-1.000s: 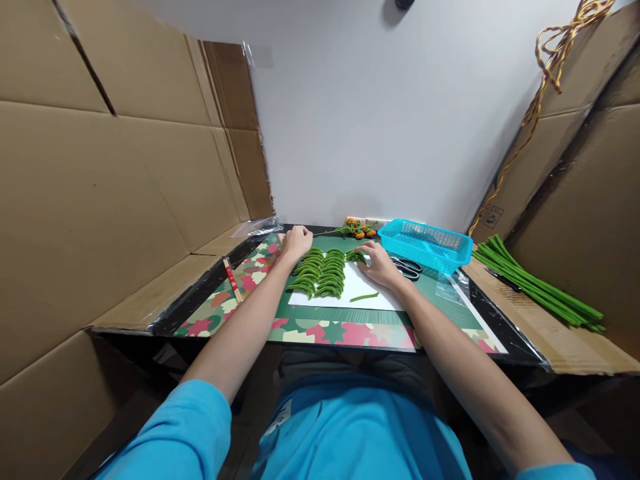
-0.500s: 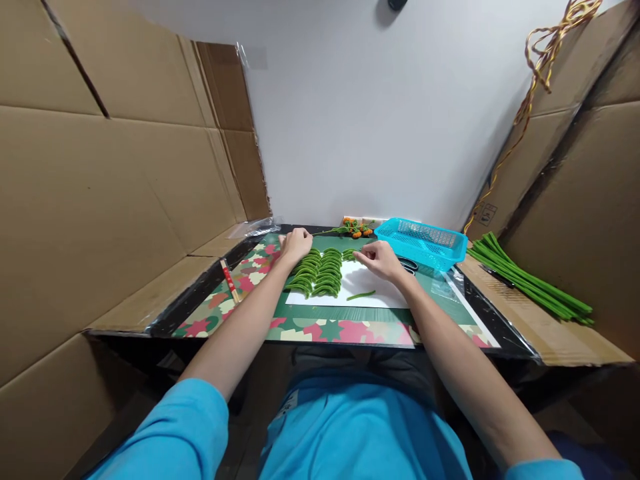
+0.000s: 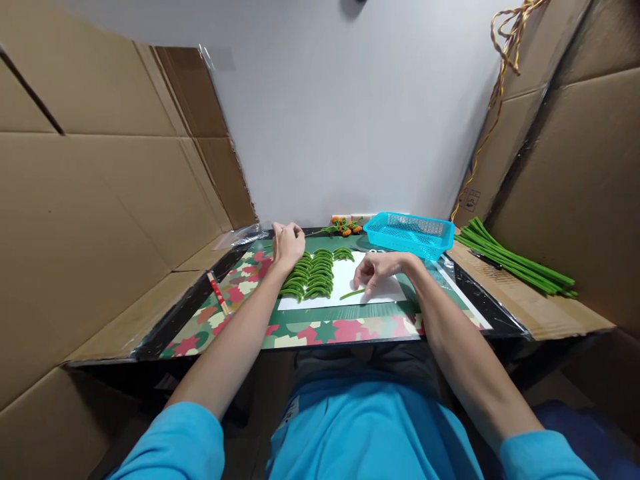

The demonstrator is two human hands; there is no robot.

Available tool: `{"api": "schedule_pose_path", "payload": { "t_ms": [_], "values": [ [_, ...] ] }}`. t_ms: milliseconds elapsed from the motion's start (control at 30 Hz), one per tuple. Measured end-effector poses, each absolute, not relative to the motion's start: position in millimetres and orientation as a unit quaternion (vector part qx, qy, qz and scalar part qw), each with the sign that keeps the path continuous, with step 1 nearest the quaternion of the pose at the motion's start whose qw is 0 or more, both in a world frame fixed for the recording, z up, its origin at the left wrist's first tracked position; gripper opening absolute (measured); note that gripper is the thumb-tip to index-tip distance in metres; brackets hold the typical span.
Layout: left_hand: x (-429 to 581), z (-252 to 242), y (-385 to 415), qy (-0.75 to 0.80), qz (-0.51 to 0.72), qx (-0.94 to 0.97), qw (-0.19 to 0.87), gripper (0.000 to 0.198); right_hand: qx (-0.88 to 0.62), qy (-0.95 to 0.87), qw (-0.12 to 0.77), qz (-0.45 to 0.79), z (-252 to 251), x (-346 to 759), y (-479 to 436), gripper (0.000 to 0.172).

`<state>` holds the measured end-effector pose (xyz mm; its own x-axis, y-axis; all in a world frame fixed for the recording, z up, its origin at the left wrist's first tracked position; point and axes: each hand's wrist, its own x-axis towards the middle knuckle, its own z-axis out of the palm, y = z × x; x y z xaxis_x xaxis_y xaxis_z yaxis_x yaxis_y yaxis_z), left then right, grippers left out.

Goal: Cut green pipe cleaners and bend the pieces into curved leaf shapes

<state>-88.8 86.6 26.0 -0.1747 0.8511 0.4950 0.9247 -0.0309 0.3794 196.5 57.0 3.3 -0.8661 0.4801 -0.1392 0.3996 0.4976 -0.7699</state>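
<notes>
Several curved green pipe-cleaner pieces lie in rows on a white sheet on the table. My left hand rests at the far left end of the rows, fingers curled, nothing visible in it. My right hand hovers over the sheet with fingers bent downward, fingertips just beside a single loose green piece near the sheet's front edge. A few more curved pieces lie at the sheet's far edge.
A camouflage-patterned mat covers the table. A turquoise basket stands at the back right, a bundle of long green stems on the cardboard to the right. Orange-and-green flowers lie at the back. A red-white stick lies left. Cardboard walls enclose both sides.
My right hand has come back from the far end of the sheet toward the loose green piece at the front. The left hand has stayed put. The camera has tilted slightly.
</notes>
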Motion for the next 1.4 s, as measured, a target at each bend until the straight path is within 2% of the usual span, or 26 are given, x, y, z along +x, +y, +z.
{"api": "schedule_pose_path", "payload": {
  "t_ms": [200, 467, 667, 833, 1000, 1067, 1167, 1233, 1333, 1400],
  "values": [
    [-77.3, 29.1, 79.2, -0.659, -0.347, -0.664, 0.070, 0.022, -0.292, -0.844, 0.044, 0.448, -2.5, 203.3, 63.7, 0.032],
    [-57.8, 24.0, 69.1, -0.584, -0.327, -0.742, 0.047, 0.021, -0.271, -0.843, 0.060, 0.460, -1.8, 201.7, 58.7, 0.040],
    [-50.6, 23.0, 62.0, -0.566, -0.327, -0.756, 0.042, 0.022, -0.250, -0.868, 0.066, 0.424, -3.1, 193.4, 58.2, 0.026],
    [-50.3, 21.8, 59.1, -0.580, -0.325, -0.746, 0.039, 0.022, -0.248, -0.872, 0.069, 0.417, -1.5, 190.5, 54.5, 0.030],
    [-47.5, 21.9, 55.7, -0.577, -0.317, -0.752, 0.032, 0.024, -0.250, -0.862, 0.077, 0.434, -3.0, 189.2, 51.4, 0.024],
    [-45.3, 22.3, 52.5, -0.564, -0.313, -0.763, 0.030, 0.023, -0.265, -0.861, 0.125, 0.417, -4.7, 187.8, 51.5, 0.026],
    [-41.2, 23.7, 46.9, -0.532, -0.306, -0.789, 0.029, 0.022, -0.312, -0.834, 0.315, 0.329, -6.6, 182.3, 54.0, 0.031],
    [-38.8, 24.9, 44.3, -0.505, -0.304, -0.808, 0.022, 0.029, -0.341, -0.793, 0.434, 0.260, -7.5, 176.8, 56.4, 0.034],
    [-36.7, 25.6, 44.0, -0.464, -0.315, -0.828, 0.002, 0.039, -0.365, -0.744, 0.528, 0.185, -9.8, 168.1, 58.0, 0.036],
    [-36.5, 24.6, 46.0, -0.443, -0.330, -0.834, -0.016, 0.042, -0.367, -0.734, 0.550, 0.152, -12.5, 162.8, 56.8, 0.036]
  ]
}}
